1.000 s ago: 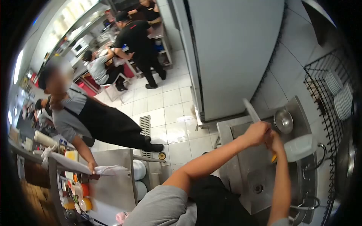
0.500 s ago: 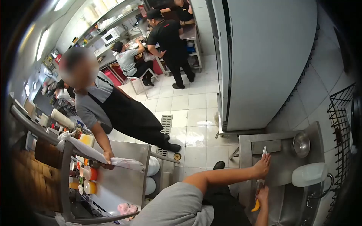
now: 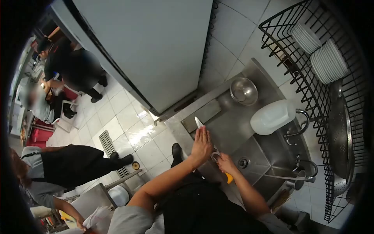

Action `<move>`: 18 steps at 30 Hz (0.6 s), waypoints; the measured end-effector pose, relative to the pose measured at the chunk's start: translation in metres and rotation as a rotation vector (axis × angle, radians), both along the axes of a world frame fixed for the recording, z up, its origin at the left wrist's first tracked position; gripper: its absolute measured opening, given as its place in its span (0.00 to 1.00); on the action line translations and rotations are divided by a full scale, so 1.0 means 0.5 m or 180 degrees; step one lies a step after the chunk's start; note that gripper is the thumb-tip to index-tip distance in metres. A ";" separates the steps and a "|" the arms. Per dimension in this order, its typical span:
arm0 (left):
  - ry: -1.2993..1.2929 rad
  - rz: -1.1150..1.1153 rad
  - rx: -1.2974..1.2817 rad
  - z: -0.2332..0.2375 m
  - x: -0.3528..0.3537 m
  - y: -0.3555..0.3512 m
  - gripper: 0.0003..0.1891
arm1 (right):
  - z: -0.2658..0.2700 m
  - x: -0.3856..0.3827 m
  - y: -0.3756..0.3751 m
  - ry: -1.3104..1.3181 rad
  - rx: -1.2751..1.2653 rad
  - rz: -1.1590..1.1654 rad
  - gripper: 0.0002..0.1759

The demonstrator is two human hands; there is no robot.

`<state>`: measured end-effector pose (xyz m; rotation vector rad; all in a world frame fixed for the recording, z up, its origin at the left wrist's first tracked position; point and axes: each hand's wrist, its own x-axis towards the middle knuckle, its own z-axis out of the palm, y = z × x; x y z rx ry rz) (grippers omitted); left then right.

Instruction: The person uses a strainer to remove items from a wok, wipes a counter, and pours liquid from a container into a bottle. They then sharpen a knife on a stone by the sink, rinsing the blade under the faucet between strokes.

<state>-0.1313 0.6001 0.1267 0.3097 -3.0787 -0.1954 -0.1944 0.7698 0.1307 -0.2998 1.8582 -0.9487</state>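
My left hand [image 3: 201, 145] lies flat with its fingers stretched out over the blade of a knife [image 3: 198, 122]. The blade's tip sticks out past my fingertips, beside a grey rectangular slab [image 3: 208, 113] on the steel sink counter [image 3: 233, 121]. Lower right of it, my right hand [image 3: 225, 163] is closed around the knife near its yellow handle [image 3: 229, 178], whose end shows below the fingers. Part of the blade between my hands is hard to make out.
A metal bowl [image 3: 244, 91], a translucent white container [image 3: 272, 117] and taps [image 3: 303, 121] are at the sink. A wire rack [image 3: 319, 89] holds plates [image 3: 329, 62]. At lower left, a co-worker [image 3: 70, 165] touches a white cloth [image 3: 99, 220]; others are at upper left.
The view has swung right, bringing the sink, taps and plate rack further in. My hands remain at the knife. The co-worker and the fridge now appear further left.
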 end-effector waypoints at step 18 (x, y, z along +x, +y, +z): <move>0.0084 0.0177 0.0054 0.000 0.015 -0.022 0.35 | -0.106 -0.006 -0.015 0.0770 -0.0137 0.0561 0.07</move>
